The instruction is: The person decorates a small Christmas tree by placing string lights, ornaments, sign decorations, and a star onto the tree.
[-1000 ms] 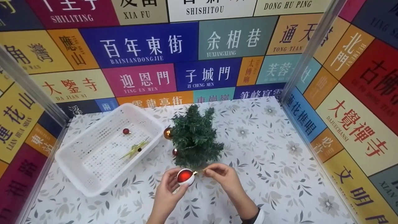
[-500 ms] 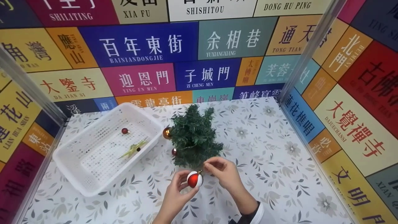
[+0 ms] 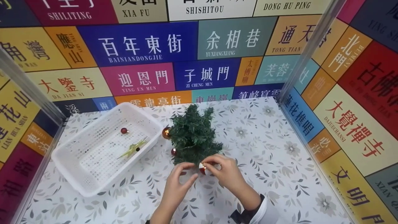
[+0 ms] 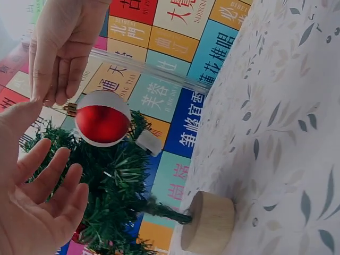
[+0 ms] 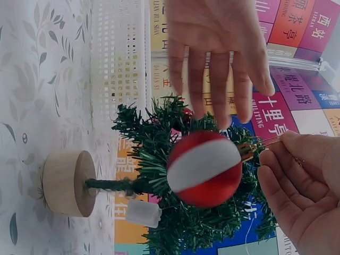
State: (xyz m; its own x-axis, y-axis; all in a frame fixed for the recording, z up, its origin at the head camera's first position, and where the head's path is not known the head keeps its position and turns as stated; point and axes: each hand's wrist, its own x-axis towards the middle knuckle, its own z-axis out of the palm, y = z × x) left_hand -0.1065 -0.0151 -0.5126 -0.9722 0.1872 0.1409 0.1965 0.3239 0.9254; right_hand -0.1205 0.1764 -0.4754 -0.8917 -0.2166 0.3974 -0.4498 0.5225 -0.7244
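By its gold string my right hand (image 3: 228,174) pinches a red and white Christmas bauble (image 5: 204,169), which hangs in front of a small artificial Christmas tree (image 3: 194,133). In the head view the fingers hide much of the bauble. My left hand (image 3: 178,183) is beside it with fingers spread and relaxed, holding nothing; the left wrist view shows a gap between this hand and the bauble (image 4: 102,118). Green branches rise from a round wooden base (image 5: 69,183). On the tree's left side are an orange-gold bauble (image 3: 166,133) and a smaller red bauble (image 3: 173,151).
Left of the tree stands a white perforated plastic basket (image 3: 73,177). Inside lie a small dark red bauble (image 3: 124,130) and a yellow-green ornament (image 3: 132,150). A small white box-like piece (image 5: 143,213) hangs near the tree's trunk. Sign-patterned walls (image 3: 149,43) enclose the floral-covered table (image 3: 279,186).
The left hand has let go of the bauble it held. The bauble now hangs from the right hand by its string, closer to the tree. The basket and its contents have stayed put.
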